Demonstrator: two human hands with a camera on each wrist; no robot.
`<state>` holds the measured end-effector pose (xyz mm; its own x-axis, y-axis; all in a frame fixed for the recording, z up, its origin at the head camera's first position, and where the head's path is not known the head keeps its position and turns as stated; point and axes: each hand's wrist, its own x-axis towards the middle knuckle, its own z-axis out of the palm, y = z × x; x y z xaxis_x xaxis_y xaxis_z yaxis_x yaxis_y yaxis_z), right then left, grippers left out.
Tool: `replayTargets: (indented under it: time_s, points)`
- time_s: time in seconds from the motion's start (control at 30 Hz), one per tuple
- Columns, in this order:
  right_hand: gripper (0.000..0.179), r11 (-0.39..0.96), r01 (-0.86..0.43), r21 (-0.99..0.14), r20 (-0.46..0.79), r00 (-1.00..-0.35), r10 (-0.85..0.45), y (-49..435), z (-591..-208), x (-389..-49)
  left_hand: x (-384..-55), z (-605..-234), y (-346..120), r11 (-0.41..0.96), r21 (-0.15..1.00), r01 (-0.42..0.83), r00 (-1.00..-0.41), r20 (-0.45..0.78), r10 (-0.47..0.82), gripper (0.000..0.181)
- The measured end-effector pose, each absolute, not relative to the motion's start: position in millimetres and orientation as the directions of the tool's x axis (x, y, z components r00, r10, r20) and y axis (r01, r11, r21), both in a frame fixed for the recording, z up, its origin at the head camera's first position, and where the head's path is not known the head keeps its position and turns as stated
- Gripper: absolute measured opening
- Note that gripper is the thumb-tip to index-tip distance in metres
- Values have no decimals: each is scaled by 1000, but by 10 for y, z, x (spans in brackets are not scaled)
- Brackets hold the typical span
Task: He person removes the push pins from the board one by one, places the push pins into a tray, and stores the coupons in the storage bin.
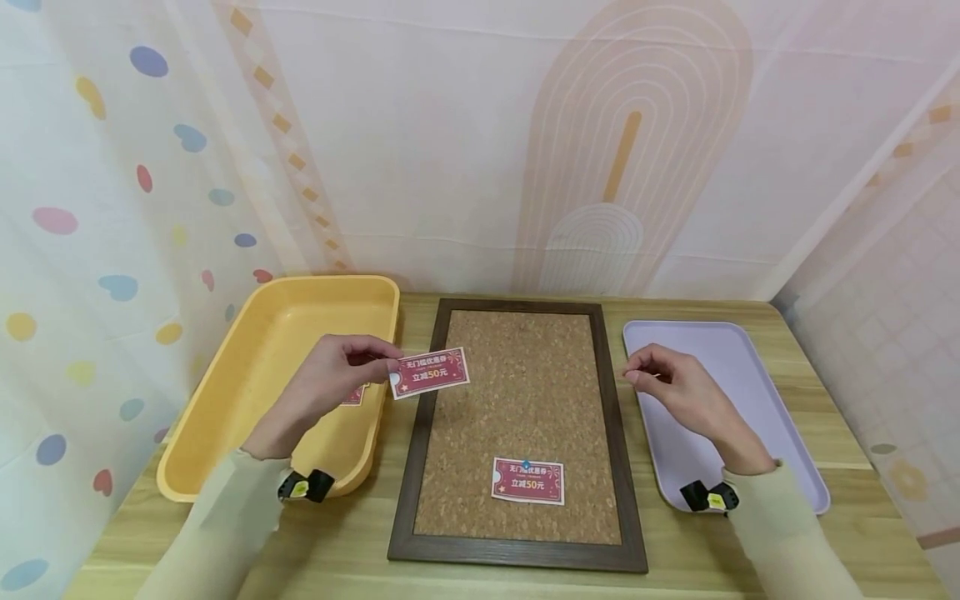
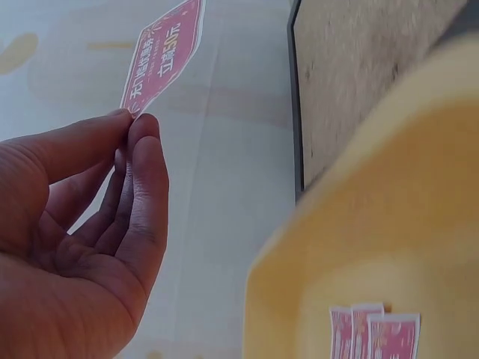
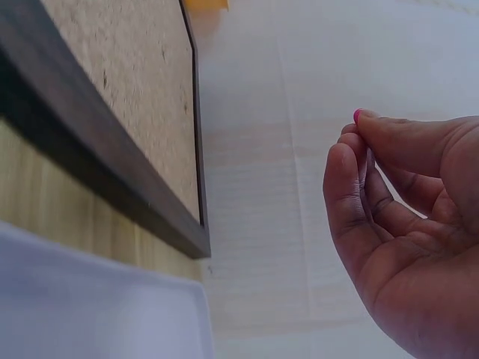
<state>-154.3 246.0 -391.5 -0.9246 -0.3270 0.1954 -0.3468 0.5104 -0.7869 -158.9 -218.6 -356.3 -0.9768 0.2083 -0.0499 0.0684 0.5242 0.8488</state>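
Between thumb and fingers, my left hand (image 1: 330, 375) pinches the left end of a red and white paper coupon (image 1: 429, 373), over the left frame edge of a corkboard (image 1: 517, 400). Low on the cork lies another such coupon (image 1: 527, 485), with a blue pushpin (image 1: 526, 464) at its top edge. My right hand (image 1: 682, 392) is above the left side of a purple tray (image 1: 720, 342). Its thumb and fingertips pinch a tiny pink pushpin (image 3: 358, 114), mostly hidden by the fingers. Overlapping coupons (image 2: 393, 336) lie inside a yellow bin (image 1: 330, 292).
The bin stands left of the corkboard, its raised wall close to the left forearm. The tray is to the board's right. All rest on a wooden table (image 1: 352, 550), with a patterned curtain (image 1: 420, 167) behind.
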Motion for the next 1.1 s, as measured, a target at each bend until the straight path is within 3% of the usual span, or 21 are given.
replayTargets:
  time_s: [1.1]
  points:
    - [8,609,-284,-741,178,-957,-230,3019,-4022,-1637,-1791,-3632,-3112,569,821,48,-962,-116,249,32]
